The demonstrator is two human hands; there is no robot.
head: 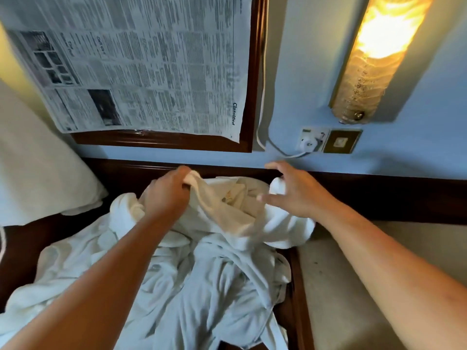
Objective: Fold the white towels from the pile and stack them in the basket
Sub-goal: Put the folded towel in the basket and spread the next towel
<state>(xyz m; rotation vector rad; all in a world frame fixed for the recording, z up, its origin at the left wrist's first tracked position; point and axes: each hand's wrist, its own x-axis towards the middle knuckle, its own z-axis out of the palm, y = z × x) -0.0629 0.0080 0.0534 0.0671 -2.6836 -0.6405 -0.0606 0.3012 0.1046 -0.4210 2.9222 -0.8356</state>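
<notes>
A crumpled pile of white towels [202,274] lies on a dark wooden surface in front of me. My left hand [168,192] grips a bunched edge of the top towel [222,210] at the far side of the pile and lifts it a little. My right hand [290,192] hovers over the right end of that towel with its fingers spread, holding nothing. No basket shows in the head view.
A white pillow [38,173] lies at the left. Against the blue wall hang a dark frame covered with newspaper [151,72], a lit wall lamp [379,54] and a socket with a white plug [312,142]. A grey surface [353,286] runs along the right.
</notes>
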